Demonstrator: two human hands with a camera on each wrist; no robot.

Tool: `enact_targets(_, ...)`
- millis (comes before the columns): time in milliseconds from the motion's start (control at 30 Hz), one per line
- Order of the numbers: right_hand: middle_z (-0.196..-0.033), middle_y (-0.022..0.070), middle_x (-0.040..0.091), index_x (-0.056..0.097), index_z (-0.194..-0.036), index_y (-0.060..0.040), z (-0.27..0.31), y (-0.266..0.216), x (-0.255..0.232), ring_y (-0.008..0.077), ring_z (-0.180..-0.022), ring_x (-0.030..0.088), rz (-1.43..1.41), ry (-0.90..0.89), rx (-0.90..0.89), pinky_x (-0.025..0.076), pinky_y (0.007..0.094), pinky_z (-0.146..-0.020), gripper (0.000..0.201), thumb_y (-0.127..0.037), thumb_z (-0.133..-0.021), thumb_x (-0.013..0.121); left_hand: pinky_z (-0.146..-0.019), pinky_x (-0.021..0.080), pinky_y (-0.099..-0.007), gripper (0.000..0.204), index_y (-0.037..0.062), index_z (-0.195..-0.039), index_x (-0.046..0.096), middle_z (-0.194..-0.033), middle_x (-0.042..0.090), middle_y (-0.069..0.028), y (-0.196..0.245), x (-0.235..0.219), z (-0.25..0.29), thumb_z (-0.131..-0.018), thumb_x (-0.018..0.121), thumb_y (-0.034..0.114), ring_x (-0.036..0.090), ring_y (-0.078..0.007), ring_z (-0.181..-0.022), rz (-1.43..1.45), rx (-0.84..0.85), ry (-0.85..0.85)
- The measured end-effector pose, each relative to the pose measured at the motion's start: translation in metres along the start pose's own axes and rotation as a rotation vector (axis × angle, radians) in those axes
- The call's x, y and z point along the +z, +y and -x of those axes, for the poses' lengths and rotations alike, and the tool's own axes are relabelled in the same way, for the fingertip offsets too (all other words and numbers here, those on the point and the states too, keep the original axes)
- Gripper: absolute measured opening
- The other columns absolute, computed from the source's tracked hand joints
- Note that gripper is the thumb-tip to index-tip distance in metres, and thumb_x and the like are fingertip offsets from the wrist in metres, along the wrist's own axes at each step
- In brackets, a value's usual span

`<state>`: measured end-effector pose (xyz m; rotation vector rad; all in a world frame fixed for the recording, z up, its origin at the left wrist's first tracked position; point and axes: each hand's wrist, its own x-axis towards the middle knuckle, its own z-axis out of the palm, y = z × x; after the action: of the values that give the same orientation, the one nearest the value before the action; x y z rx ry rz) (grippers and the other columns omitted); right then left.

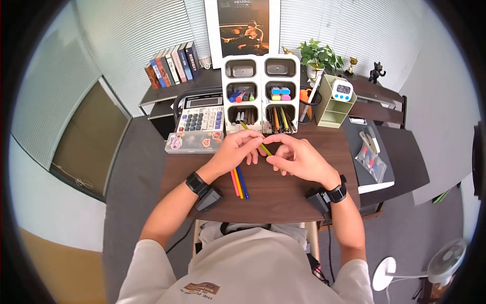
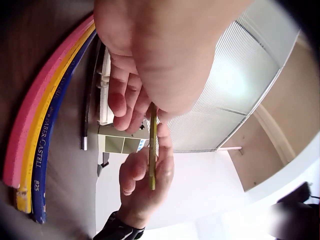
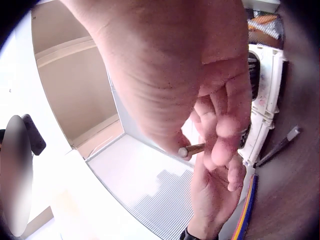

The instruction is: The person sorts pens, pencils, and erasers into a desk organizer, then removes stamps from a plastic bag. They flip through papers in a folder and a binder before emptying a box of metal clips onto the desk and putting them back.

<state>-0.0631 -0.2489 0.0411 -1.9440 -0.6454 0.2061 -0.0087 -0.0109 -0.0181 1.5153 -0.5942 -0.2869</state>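
Observation:
An olive-green pencil (image 1: 266, 150) slants between the two hands above the desk. My left hand (image 1: 237, 151) pinches its upper part with thumb and fingers. Thumb and fingers of my right hand (image 1: 302, 160) pinch it lower down, the other fingers loosely bent. In the left wrist view the pencil (image 2: 152, 150) runs from the left hand (image 2: 160, 55) to the right hand (image 2: 145, 187). Its blunt end (image 3: 184, 152) pokes out by the right thumb. Below the hands a pink pencil (image 1: 235, 183), a yellow pencil (image 1: 238, 183) and a blue pencil (image 1: 243, 183) lie side by side.
A white organizer (image 1: 261, 93) with pens and markers stands behind the hands. Left of it are a calculator (image 1: 201, 119) and a stickered case (image 1: 195, 142). On the right stand a mesh pen cup (image 1: 309, 114) and a green holder (image 1: 331, 112) with a timer (image 1: 342, 90).

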Motion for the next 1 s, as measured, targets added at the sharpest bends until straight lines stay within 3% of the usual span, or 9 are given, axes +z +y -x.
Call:
enact_targets(33, -0.08, 0.0066, 0.075, 0.057, -0.141, -0.0058, 0.0, 0.009, -0.001, 0.0114, -0.064, 0.068, -0.037, -0.046, -0.058, 0.055, 0.0272, -0.059, 0.047, -0.014, -0.097, 0.072, -0.056, 0.05, -0.024, 0.026, -0.0012, -0.124, 0.064, -0.09, 0.069, -0.0074, -0.001, -0.003, 0.0, -0.109, 0.056, 0.019, 0.068, -0.0126, -0.069, 0.032, 0.001, -0.007)
enact_targets(200, -0.089, 0.0075, 0.076, 0.064, -0.135, -0.0042, 0.003, 0.01, -0.002, 0.0128, -0.069, 0.07, -0.144, -0.067, -0.085, 0.058, 0.0277, -0.063, 0.038, -0.009, -0.098, 0.07, -0.062, 0.052, -0.0263, 0.023, 0.0001, -0.123, 0.063, -0.09, 0.069, -0.0071, 0.005, -0.003, 0.0, -0.108, 0.057, 0.017, 0.068, -0.0131, -0.074, 0.153, 0.075, -0.018)
enact_targets(400, -0.102, 0.0112, 0.079, 0.068, -0.135, -0.0039, 0.004, 0.009, 0.008, 0.0179, -0.083, 0.077, -0.185, -0.09, -0.283, 0.063, 0.0307, -0.078, 0.039, -0.001, -0.095, 0.069, -0.071, 0.054, -0.0267, 0.037, 0.0029, -0.142, 0.056, -0.11, 0.073, -0.0125, 0.013, -0.001, 0.004, -0.112, 0.049, 0.023, 0.068, -0.012, -0.084, 0.144, 0.102, -0.099)
enact_targets(500, -0.099, 0.011, 0.079, 0.072, -0.126, -0.0019, 0.002, 0.011, 0.01, 0.0173, -0.087, 0.078, -0.061, -0.043, -0.345, 0.063, 0.0292, -0.076, 0.035, -0.003, -0.092, 0.076, -0.075, 0.055, -0.0271, 0.053, 0.0122, -0.164, 0.033, -0.123, 0.071, -0.013, 0.012, 0.001, 0.003, -0.114, 0.044, 0.028, 0.067, -0.0114, -0.089, 0.099, 0.103, -0.131)
enact_targets(633, -0.1, 0.0107, 0.079, 0.072, -0.123, -0.0006, 0.002, 0.014, 0.008, 0.0171, -0.086, 0.078, -0.069, 0.011, -0.279, 0.063, 0.0286, -0.072, 0.031, -0.004, -0.093, 0.076, -0.077, 0.056, -0.028, 0.058, 0.0132, -0.166, 0.025, -0.129, 0.068, -0.0142, 0.008, 0.004, 0.005, -0.114, 0.045, 0.028, 0.067, -0.013, -0.093, 0.068, 0.063, -0.122)
enact_targets(733, -0.101, 0.0106, 0.079, 0.072, -0.121, 0.0006, -0.001, 0.018, 0.008, 0.0166, -0.085, 0.077, -0.123, 0.097, -0.241, 0.062, 0.0273, -0.068, 0.028, -0.005, -0.095, 0.075, -0.082, 0.057, -0.0303, 0.062, 0.0142, -0.168, 0.019, -0.145, 0.059, -0.0176, 0.005, 0.005, 0.003, -0.113, 0.046, 0.027, 0.067, -0.0162, -0.103, 0.107, 0.03, -0.145)
enact_targets(800, -0.102, 0.0112, 0.078, 0.072, -0.122, 0.0011, -0.003, 0.021, 0.008, 0.0161, -0.083, 0.076, -0.162, 0.137, -0.197, 0.061, 0.0266, -0.065, 0.026, -0.007, -0.097, 0.073, -0.086, 0.059, -0.0325, 0.065, 0.015, -0.168, 0.015, -0.159, 0.044, -0.0203, 0.005, 0.007, 0.003, -0.113, 0.048, 0.027, 0.065, -0.0196, -0.113, 0.14, 0.024, -0.168)
enact_targets(900, -0.099, 0.0112, 0.078, 0.071, -0.122, 0.0018, -0.005, 0.02, 0.009, 0.0142, -0.081, 0.075, -0.168, 0.164, -0.167, 0.06, 0.0265, -0.064, 0.024, -0.007, -0.099, 0.071, -0.089, 0.059, -0.0338, 0.067, 0.0153, -0.168, 0.014, -0.164, 0.036, -0.0212, -0.001, 0.006, 0.0, -0.112, 0.048, 0.027, 0.064, -0.0208, -0.119, 0.12, 0.049, -0.162)
enact_targets(1000, -0.097, 0.0103, 0.077, 0.071, -0.123, 0.002, -0.007, 0.022, 0.01, 0.0128, -0.081, 0.073, -0.196, 0.189, -0.166, 0.06, 0.0263, -0.064, 0.024, -0.007, -0.1, 0.069, -0.089, 0.06, -0.0347, 0.067, 0.0152, -0.168, 0.014, -0.163, 0.036, -0.0208, -0.003, 0.006, 0.0, -0.112, 0.049, 0.026, 0.064, -0.0214, -0.119, 0.119, 0.055, -0.16)
